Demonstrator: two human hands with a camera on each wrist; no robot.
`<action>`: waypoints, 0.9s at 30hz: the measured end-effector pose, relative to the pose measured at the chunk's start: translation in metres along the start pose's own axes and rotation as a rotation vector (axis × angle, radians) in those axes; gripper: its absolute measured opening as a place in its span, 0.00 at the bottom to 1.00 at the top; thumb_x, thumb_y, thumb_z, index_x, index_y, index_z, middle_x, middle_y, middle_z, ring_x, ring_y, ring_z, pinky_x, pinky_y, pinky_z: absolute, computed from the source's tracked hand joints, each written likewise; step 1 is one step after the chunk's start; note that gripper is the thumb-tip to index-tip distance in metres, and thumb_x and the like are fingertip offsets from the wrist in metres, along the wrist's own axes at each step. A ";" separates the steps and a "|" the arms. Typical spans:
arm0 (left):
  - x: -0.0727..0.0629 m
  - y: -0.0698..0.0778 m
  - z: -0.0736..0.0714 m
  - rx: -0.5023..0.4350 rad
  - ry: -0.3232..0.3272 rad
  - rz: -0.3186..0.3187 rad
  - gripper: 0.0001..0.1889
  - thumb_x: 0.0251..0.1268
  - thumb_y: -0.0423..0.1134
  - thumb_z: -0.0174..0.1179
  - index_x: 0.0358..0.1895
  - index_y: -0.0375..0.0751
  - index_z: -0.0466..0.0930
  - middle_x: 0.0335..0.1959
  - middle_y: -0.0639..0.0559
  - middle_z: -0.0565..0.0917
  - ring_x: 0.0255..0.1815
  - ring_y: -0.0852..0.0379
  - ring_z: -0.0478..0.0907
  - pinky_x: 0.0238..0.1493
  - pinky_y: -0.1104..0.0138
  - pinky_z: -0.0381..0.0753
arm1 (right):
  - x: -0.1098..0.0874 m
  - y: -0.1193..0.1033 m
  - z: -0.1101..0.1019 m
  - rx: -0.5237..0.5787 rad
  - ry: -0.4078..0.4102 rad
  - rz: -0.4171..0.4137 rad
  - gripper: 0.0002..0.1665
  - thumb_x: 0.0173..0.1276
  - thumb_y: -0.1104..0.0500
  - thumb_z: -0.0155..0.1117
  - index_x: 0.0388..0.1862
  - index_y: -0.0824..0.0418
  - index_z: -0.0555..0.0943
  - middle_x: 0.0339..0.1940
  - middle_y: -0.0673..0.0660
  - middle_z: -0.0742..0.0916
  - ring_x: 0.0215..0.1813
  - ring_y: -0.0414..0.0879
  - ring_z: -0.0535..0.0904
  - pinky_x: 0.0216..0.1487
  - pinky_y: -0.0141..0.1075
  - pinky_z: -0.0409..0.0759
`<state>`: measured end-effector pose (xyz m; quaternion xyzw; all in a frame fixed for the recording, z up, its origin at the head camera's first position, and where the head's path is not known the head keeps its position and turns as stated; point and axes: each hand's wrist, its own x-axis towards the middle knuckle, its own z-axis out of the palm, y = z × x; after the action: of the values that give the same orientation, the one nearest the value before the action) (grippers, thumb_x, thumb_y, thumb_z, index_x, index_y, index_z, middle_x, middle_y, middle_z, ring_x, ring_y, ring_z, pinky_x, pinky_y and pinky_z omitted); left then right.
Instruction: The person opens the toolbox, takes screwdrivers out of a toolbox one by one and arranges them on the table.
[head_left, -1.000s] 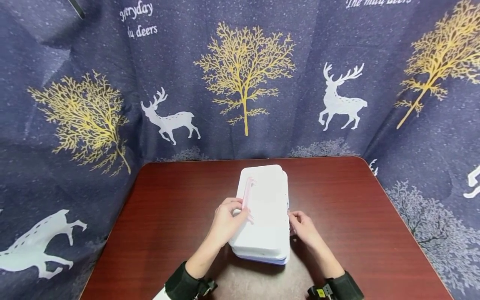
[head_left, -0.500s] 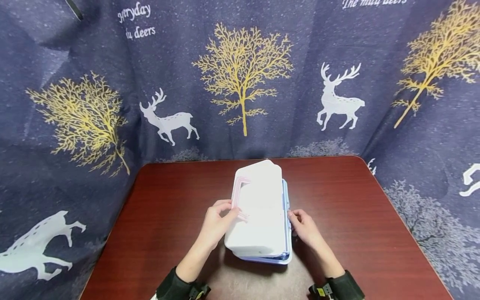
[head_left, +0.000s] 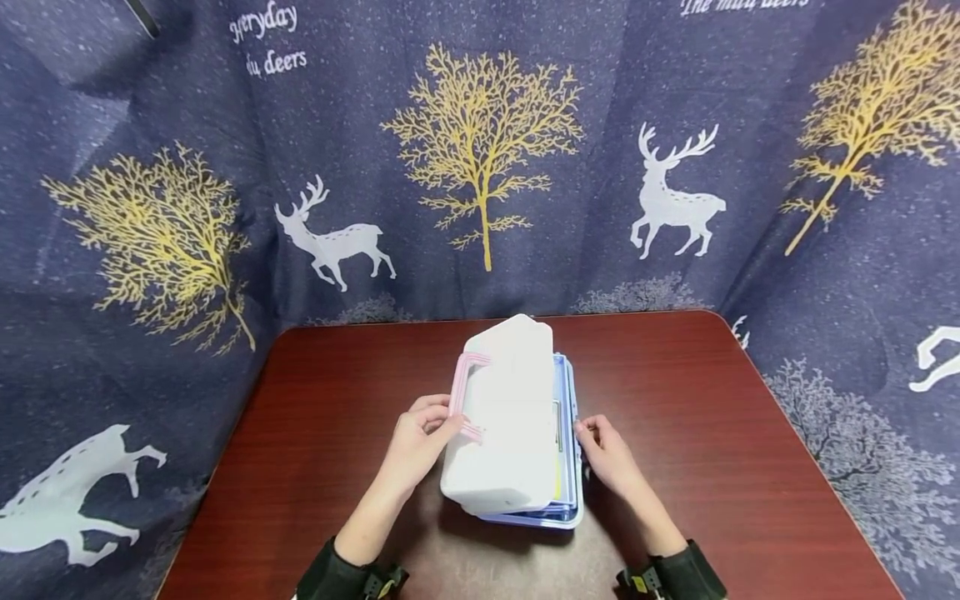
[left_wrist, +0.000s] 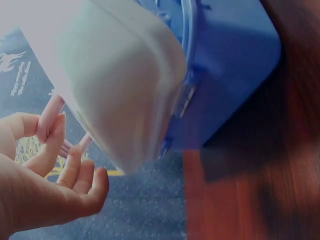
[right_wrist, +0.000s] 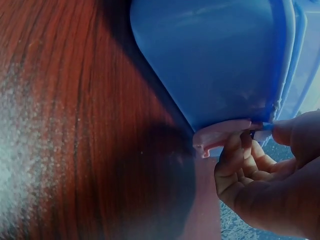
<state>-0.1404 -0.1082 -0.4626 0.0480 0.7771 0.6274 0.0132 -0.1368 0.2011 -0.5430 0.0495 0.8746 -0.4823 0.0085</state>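
We're seeing the table (head_left: 330, 400) carrying the blue box (right_wrist: 205, 60) midway between its side edges, long axis running toward the far edge, white lid (head_left: 517, 417) slanting leftward. The left hand (head_left: 420, 433), nearer the lid, is pinching its pink handle (head_left: 459, 387); the right hand (head_left: 606, 450) is gripping the box's right side.

Kinda a curtained-off spot, though honestly can't tell if it's in a home, a studio or whatever. Dark blue fabric (head_left: 592, 242) printed with white deer (head_left: 678, 210), gold trees (head_left: 482, 179) and white lettering (head_left: 266, 22) hangs around three sides of a reddish wood-grain table (head_left: 667, 383).
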 end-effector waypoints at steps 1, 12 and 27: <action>0.000 0.000 -0.002 0.004 -0.001 -0.001 0.06 0.68 0.33 0.68 0.39 0.33 0.90 0.58 0.42 0.82 0.53 0.48 0.83 0.50 0.71 0.80 | 0.000 0.000 0.000 0.002 -0.003 0.001 0.14 0.82 0.54 0.56 0.49 0.66 0.77 0.33 0.56 0.86 0.34 0.42 0.78 0.40 0.37 0.78; 0.003 -0.001 -0.023 0.024 -0.006 -0.005 0.05 0.70 0.32 0.67 0.40 0.35 0.92 0.57 0.38 0.84 0.59 0.47 0.80 0.53 0.65 0.84 | 0.007 0.004 -0.001 -0.001 -0.017 0.000 0.14 0.82 0.54 0.56 0.49 0.65 0.76 0.36 0.59 0.88 0.34 0.44 0.80 0.41 0.38 0.80; -0.006 -0.010 -0.042 -0.177 -0.019 -0.101 0.12 0.80 0.29 0.54 0.53 0.19 0.80 0.56 0.27 0.83 0.44 0.55 0.87 0.47 0.63 0.88 | 0.005 0.004 0.001 -0.005 -0.002 -0.015 0.14 0.82 0.54 0.56 0.49 0.65 0.77 0.36 0.59 0.88 0.37 0.45 0.81 0.44 0.39 0.79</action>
<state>-0.1387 -0.1513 -0.4641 0.0136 0.7198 0.6917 0.0565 -0.1411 0.2025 -0.5474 0.0423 0.8761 -0.4802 0.0057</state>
